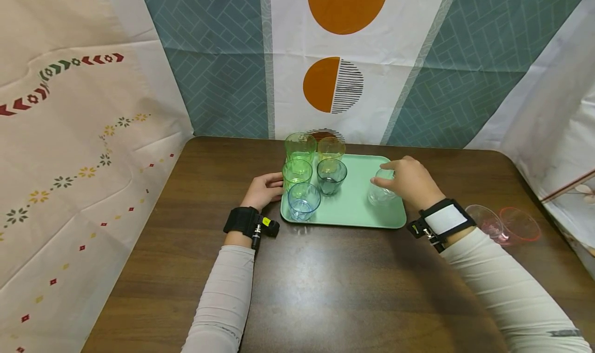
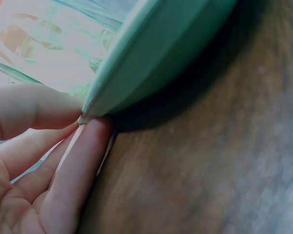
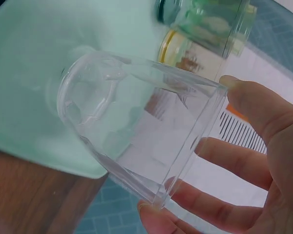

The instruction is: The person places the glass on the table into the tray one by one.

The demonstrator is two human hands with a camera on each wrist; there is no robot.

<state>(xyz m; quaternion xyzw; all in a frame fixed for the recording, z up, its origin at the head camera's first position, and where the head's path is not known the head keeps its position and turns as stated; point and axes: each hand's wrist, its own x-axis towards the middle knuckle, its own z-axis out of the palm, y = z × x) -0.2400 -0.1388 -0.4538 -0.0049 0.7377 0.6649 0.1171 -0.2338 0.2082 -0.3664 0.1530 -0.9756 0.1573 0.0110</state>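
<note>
A: The clear cup (image 1: 381,192) is seen upright on the right part of the green tray (image 1: 358,208), well apart from the five coloured cups grouped at the tray's left end.

B: How is it held?

A: It is gripped at the rim by the right hand (image 1: 409,181). In the right wrist view the thumb and the fingertips (image 3: 244,90) are curled round the open edge of the clear cup (image 3: 136,126), whose base is set on the tray (image 3: 29,73).

B: And the left hand?

A: The left hand (image 1: 266,189) is laid against the left edge of the tray. In the left wrist view the tray's rim (image 2: 151,58) is pinched between the thumb and a finger (image 2: 80,161), with the table (image 2: 224,165) just below.

B: Which cups are grouped there?

A: A tall green cup (image 1: 300,146) and a yellow cup (image 1: 331,149) are placed at the back, a smaller green cup (image 1: 297,173) and a dark teal cup (image 1: 331,176) in front of them, and a blue cup (image 1: 304,201) nearest the person. They are set close together; whether they touch cannot be told.

B: Anything off the tray?

A: A pink cup (image 1: 485,221) and a red cup (image 1: 520,224) are seen lying on their sides on the table (image 1: 325,291), right of the right wrist, just beside each other. Patterned cloths are hung behind the table.
</note>
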